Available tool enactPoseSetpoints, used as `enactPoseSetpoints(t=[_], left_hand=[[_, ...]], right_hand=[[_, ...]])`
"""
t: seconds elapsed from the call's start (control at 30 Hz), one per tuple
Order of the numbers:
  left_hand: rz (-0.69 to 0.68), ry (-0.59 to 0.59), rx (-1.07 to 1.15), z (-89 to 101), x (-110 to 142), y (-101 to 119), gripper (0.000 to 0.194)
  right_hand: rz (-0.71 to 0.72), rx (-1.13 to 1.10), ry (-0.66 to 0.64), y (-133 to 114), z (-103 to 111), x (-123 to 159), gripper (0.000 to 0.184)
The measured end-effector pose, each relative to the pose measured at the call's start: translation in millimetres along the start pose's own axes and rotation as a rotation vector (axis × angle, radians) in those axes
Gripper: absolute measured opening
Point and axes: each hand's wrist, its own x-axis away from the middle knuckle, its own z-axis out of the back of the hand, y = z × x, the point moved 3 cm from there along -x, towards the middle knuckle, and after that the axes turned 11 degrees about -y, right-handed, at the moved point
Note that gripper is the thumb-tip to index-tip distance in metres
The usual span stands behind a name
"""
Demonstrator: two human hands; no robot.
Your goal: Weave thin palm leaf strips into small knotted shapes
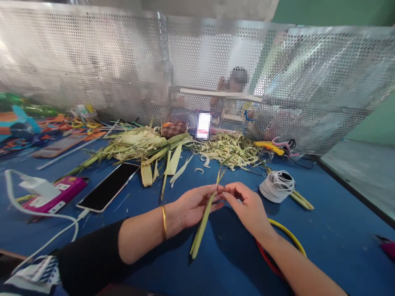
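A narrow folded green leaf piece (201, 233), like a palm or husk strip, lies across the fingers of my left hand (189, 206). Its split lower end points toward me, and its thin tip rises past my fingertips. My left thumb presses on it near the top. My right hand (249, 207) is closed in a pinch beside my left fingertips. Whatever sits in that pinch is too small to make out. Beyond both hands lie a heap of pale leaf strips (138, 142) and a pile of short curled cuttings (230, 150).
A spool of white cord (277, 187) stands to the right, near yellow-handled scissors (271, 147). At left are a charging phone (108, 187) and a magenta power strip (66, 193). Behind a perforated metal screen (197, 49), a person is partly visible. A yellow cable (290, 234) curves under my right forearm.
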Motion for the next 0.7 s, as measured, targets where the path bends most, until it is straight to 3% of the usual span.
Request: enactPoseSetpoints(t=[0.43,0.7], left_hand=[[-0.036,0.054,-0.031,1.8,-3,-4,0.019],[-0.055,0.228,-0.270,3.4,2,0,0.014]], right_hand=[[-0.127,-0.173,-0.106,4,-11,-4,0.024],[-0.182,-0.541,-0.165,-4,-6,-2,0.022]])
